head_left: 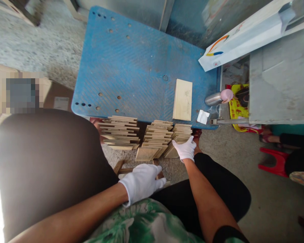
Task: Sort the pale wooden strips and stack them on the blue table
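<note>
cloth-gloved hands (142,182) (184,149) on thin wooden slats (178,133)

The gloved right grip (184,149) lies flat on the rightmost stack of wooden slats (180,133), one of three stacks on the floor against the blue surface's (131,67) near edge. The left grip (142,181) covers a wooden frame (120,168). A board (182,99) lies near the surface's near right corner.
</note>
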`<action>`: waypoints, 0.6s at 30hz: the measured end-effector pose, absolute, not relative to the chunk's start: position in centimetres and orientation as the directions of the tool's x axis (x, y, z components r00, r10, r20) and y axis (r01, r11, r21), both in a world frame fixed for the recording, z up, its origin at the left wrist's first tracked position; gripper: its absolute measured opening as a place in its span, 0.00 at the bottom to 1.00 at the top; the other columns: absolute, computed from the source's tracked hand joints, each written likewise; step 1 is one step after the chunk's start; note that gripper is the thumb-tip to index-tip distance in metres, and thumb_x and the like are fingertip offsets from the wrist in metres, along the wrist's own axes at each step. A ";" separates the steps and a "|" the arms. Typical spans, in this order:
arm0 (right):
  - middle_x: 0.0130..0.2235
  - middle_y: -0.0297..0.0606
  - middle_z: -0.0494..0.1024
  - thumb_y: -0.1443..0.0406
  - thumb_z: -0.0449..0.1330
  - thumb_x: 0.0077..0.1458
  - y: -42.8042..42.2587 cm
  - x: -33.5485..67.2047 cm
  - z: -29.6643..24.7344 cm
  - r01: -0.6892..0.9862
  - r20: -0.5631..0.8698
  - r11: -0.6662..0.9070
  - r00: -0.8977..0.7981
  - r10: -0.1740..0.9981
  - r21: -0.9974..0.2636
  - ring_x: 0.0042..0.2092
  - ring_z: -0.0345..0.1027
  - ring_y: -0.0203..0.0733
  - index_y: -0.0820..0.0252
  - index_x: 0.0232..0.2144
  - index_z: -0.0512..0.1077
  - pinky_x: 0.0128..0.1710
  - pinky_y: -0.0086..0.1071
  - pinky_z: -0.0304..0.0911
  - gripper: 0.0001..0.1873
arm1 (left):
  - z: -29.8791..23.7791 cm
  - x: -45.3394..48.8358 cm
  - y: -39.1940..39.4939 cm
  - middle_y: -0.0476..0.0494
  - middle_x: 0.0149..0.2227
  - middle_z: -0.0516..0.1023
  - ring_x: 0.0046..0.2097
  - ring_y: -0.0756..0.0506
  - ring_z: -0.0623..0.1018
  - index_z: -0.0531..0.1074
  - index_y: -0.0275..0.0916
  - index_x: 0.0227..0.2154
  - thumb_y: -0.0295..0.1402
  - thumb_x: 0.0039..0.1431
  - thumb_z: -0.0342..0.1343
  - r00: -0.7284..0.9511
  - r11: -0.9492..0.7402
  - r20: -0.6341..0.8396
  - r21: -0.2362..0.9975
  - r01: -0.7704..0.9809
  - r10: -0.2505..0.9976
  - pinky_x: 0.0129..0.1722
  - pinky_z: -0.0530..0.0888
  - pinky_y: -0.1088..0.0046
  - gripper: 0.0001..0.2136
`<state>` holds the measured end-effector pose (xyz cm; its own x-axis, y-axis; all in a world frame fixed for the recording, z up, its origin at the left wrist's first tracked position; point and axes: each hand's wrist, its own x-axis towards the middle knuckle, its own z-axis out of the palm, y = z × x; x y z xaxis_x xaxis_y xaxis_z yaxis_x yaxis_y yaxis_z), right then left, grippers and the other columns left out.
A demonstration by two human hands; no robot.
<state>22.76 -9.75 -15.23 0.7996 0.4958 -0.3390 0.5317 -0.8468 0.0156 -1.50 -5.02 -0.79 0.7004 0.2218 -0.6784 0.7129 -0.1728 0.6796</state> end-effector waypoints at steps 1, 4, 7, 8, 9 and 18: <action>0.55 0.60 0.59 0.42 0.66 0.33 -9.8 22.7 -15.3 0.528 -0.347 -0.849 0.800 0.489 0.022 0.56 0.57 0.62 0.70 0.65 0.40 0.52 0.44 0.60 0.68 | -0.6 -1.5 -4.8 0.33 0.40 0.79 0.44 0.35 0.79 0.73 0.37 0.46 0.48 0.59 0.43 0.695 -0.157 -0.688 0.678 0.718 0.210 0.43 0.72 0.61 0.24; 0.57 0.61 0.58 0.41 0.65 0.34 -9.7 22.5 -15.1 0.525 -0.366 -0.850 0.800 0.475 0.045 0.56 0.59 0.63 0.69 0.66 0.39 0.51 0.46 0.61 0.68 | -0.2 -1.4 -4.3 0.36 0.42 0.79 0.45 0.37 0.78 0.74 0.39 0.45 0.49 0.58 0.45 0.660 -0.104 -0.727 0.653 0.750 0.188 0.45 0.71 0.64 0.23; 0.59 0.61 0.56 0.38 0.62 0.36 -9.2 22.2 -14.3 0.551 -0.326 -0.833 0.795 0.511 0.040 0.56 0.59 0.63 0.68 0.66 0.41 0.52 0.48 0.59 0.66 | 0.0 -1.4 -4.3 0.37 0.42 0.79 0.45 0.38 0.78 0.74 0.40 0.45 0.49 0.58 0.45 0.653 -0.081 -0.734 0.651 0.755 0.186 0.45 0.71 0.65 0.22; 0.61 0.60 0.55 0.38 0.60 0.38 -8.8 22.2 -14.0 0.562 -0.295 -0.827 0.795 0.531 0.025 0.57 0.58 0.63 0.69 0.66 0.41 0.53 0.48 0.58 0.64 | 0.0 -1.4 -4.3 0.36 0.42 0.79 0.45 0.38 0.78 0.74 0.40 0.46 0.49 0.58 0.45 0.663 -0.085 -0.725 0.660 0.746 0.186 0.45 0.71 0.65 0.23; 0.62 0.60 0.54 0.38 0.59 0.40 -8.3 22.2 -13.6 0.572 -0.258 -0.820 0.793 0.552 0.003 0.59 0.56 0.62 0.69 0.66 0.42 0.55 0.47 0.57 0.62 | 0.0 -1.4 -4.4 0.36 0.42 0.79 0.45 0.37 0.78 0.73 0.39 0.47 0.48 0.59 0.44 0.672 -0.092 -0.718 0.668 0.739 0.184 0.45 0.71 0.64 0.23; 0.61 0.57 0.56 0.38 0.57 0.43 -0.7 23.3 -13.0 0.659 -0.177 -0.745 0.725 0.666 -0.100 0.60 0.55 0.58 0.70 0.65 0.43 0.56 0.42 0.56 0.60 | 0.6 -1.4 -4.0 0.31 0.45 0.78 0.48 0.33 0.77 0.71 0.35 0.51 0.47 0.60 0.43 0.668 -0.077 -0.723 0.666 0.742 0.177 0.48 0.71 0.58 0.25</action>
